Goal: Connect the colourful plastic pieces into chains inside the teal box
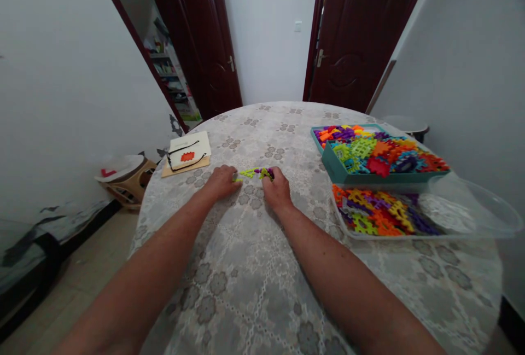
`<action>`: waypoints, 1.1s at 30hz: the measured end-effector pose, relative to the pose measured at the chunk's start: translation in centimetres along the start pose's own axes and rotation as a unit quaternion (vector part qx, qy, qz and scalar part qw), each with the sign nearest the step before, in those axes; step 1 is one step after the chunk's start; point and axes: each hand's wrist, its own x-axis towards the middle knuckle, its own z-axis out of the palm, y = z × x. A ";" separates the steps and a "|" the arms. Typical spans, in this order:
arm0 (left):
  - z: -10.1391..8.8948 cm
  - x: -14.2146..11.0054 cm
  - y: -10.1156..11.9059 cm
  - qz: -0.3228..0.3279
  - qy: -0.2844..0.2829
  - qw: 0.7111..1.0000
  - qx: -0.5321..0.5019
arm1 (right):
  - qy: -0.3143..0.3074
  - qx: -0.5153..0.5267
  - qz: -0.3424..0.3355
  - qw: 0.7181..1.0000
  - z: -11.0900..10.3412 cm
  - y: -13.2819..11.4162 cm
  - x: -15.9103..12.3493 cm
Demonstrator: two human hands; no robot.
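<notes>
Over the middle of the table, my right hand (pixel 278 188) pinches a small assembly of lime-green and purple interlocking plastic pieces (pixel 248 173). My left hand (pixel 222 181) is closed at the assembly's left end, with a bit of lime green showing at its fingertips. Only the span between the two hands is visible; the fingers cover both ends. How the pieces join is too small to make out.
To the right stand a teal box (pixel 344 166) and a clear plastic tub (pixel 348 233), both full of colourful interlocking pieces. On the left, eyeglasses (pixel 184 168) and an orange piece (pixel 187 156) lie on a notebook (pixel 200 139). A patterned cloth (pixel 254 267) covers the round table.
</notes>
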 end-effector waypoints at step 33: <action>0.3 3.1 2.3 0.015 0.034 0.996 -0.085 | -0.001 -0.016 0.064 0.998 -0.2 -0.8 0.5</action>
